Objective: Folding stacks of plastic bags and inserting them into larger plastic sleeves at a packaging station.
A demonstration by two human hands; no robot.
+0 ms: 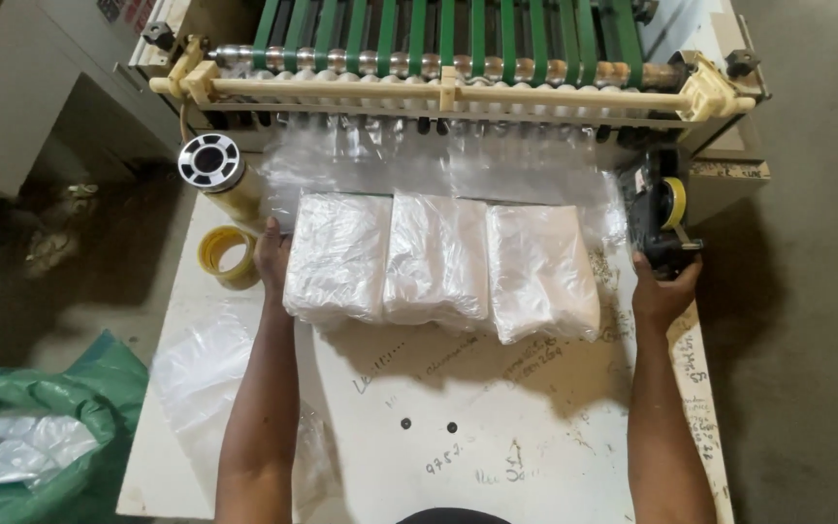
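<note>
Three stacks of clear plastic bags lie side by side on the white table: left stack, middle stack, right stack. My left hand presses flat against the outer side of the left stack. At the table's right edge my right hand grips a black tape dispenser with a yellow roll. More clear film hangs from the machine behind the stacks.
A machine with green belts and a cream roller bar spans the back. A large tape roll and a yellow tape roll sit at the left. A loose clear bag lies at the table's left; a green sack stands on the floor.
</note>
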